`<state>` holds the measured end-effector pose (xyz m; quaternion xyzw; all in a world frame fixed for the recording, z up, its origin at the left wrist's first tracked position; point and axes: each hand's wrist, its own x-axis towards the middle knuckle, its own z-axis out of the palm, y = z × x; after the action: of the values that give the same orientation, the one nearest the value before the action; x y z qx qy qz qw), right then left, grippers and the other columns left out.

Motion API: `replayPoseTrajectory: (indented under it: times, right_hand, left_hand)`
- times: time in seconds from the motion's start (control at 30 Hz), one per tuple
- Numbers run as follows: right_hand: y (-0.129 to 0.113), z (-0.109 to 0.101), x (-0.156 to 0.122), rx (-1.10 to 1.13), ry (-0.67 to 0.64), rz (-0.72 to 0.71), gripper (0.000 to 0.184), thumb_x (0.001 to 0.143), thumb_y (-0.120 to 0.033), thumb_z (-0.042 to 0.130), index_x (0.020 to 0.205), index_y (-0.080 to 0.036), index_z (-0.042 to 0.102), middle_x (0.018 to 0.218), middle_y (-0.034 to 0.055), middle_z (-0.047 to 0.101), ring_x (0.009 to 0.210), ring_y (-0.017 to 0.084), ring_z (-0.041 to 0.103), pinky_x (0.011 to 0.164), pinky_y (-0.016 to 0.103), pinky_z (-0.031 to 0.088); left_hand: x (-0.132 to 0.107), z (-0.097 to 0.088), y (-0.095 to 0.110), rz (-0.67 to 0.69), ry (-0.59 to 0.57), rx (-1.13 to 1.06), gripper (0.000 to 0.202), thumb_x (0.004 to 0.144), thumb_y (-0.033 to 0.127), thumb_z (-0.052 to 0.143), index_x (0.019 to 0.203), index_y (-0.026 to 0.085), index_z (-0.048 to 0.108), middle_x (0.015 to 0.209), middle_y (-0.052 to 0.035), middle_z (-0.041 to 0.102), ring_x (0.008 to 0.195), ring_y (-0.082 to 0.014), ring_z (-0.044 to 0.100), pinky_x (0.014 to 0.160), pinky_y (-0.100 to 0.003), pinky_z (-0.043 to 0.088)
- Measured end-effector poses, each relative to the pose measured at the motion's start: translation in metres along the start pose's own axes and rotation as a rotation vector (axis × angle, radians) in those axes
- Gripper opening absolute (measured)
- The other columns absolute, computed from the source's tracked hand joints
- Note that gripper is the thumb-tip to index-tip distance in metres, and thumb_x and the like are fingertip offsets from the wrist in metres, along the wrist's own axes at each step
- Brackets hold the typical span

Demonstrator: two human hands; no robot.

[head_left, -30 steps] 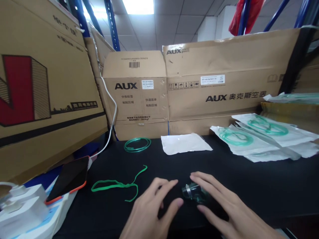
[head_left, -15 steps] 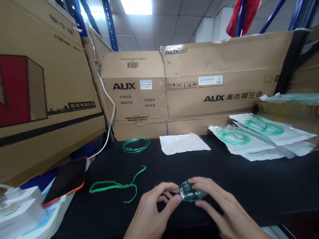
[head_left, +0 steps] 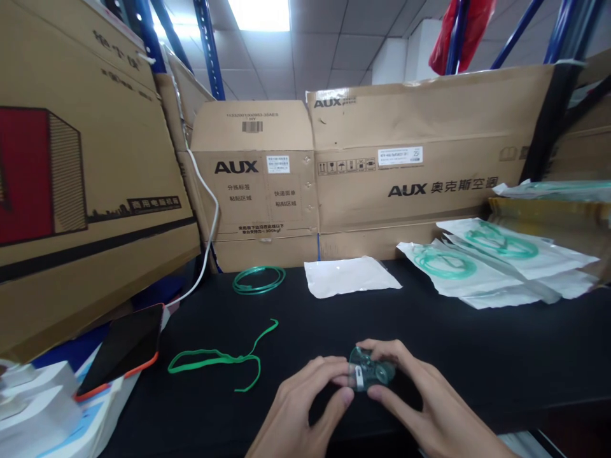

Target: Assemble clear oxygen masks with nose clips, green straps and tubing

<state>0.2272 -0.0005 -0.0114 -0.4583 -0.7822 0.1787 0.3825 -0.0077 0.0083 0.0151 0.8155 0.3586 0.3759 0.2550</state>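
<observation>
A small, clear green oxygen mask (head_left: 367, 374) with a pale metal nose strip is held low over the black table, between both hands. My left hand (head_left: 308, 401) pinches its left edge near the strip, fingers behind and thumb in front. Around its right side curls my right hand (head_left: 420, 388), with fingers on the far edge and thumb at the near edge. A round port on the mask faces up. To the left lies a loose green elastic strap (head_left: 217, 362). Farther back rests a coil of green tubing (head_left: 258, 280).
A white pouch (head_left: 351, 277) lies at the back of the black table (head_left: 305, 331). Several packed pouches with tubing (head_left: 487, 267) are stacked at right. A phone (head_left: 124, 346) and white plugs (head_left: 42, 401) sit at left. Cardboard walls (head_left: 252, 210) stand behind.
The mask has been turned in my hands, so its round port now shows on the right. My left hand has shifted slightly right. The view has moved a little.
</observation>
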Motion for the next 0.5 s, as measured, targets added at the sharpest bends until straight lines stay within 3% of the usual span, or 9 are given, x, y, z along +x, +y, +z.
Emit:
replayPoseTrajectory:
  times: [0.13, 0.27, 0.5]
  right_hand:
    - [-0.004, -0.001, 0.003, 0.035, 0.03, -0.039, 0.042, 0.098, -0.029, 0.065, 0.138, -0.033, 0.056, 0.135, 0.0041, 0.069, 0.123, 0.023, 0.068, 0.105, 0.035, 0.056]
    - [-0.013, 0.0, 0.007, 0.067, 0.059, -0.069, 0.034, 0.096, -0.026, 0.067, 0.13, -0.029, 0.065, 0.127, 0.0037, 0.074, 0.117, 0.022, 0.071, 0.102, 0.03, 0.058]
    - [-0.025, 0.009, 0.009, 0.054, 0.147, -0.124, 0.025, 0.094, -0.018, 0.062, 0.116, -0.026, 0.07, 0.111, 0.0025, 0.078, 0.102, 0.018, 0.077, 0.091, 0.02, 0.06]
  left_hand:
    - [-0.002, 0.005, -0.004, 0.099, 0.065, 0.068, 0.028, 0.099, 0.017, 0.056, 0.121, 0.029, 0.067, 0.093, 0.0007, 0.074, 0.083, -0.0163, 0.071, 0.083, -0.027, 0.057]
    - [-0.002, 0.014, -0.005, 0.138, 0.138, 0.085, 0.025, 0.096, 0.014, 0.054, 0.114, 0.026, 0.065, 0.088, 0.0006, 0.069, 0.069, -0.0127, 0.066, 0.064, -0.02, 0.056]
    - [-0.001, 0.027, -0.002, -0.042, 0.272, -0.037, 0.011, 0.096, 0.019, 0.055, 0.102, 0.024, 0.062, 0.089, 0.0003, 0.069, 0.057, -0.0079, 0.066, 0.045, -0.012, 0.051]
